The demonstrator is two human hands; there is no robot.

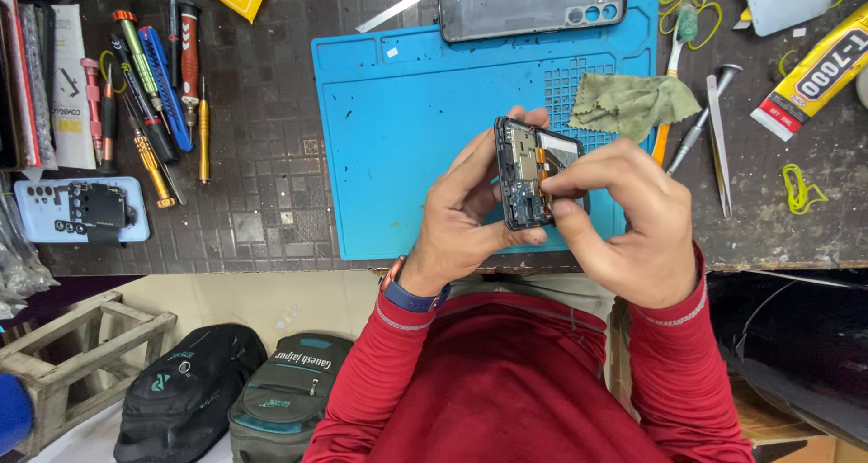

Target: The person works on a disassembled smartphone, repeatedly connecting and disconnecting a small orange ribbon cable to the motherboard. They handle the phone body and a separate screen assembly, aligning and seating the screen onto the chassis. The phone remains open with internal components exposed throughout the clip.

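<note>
An opened smartphone (526, 166) with its back removed and circuit boards exposed is held above a blue work mat (398, 128). My left hand (461, 214) grips the phone's left edge and bottom. My right hand (624, 219) holds its right side, thumb and forefinger pinched at a small part near an orange flex cable inside it. Both sleeves are red; a blue watch band sits on my left wrist.
A grey phone back panel (529, 2) lies at the mat's top edge. A green cloth (628, 104), tweezers (719, 137), a screwdriver (696, 124) and a glue tube (814, 74) lie right. Several screwdrivers (154, 92) and a light blue phone cover (81, 210) lie left. Backpacks (235, 391) sit below.
</note>
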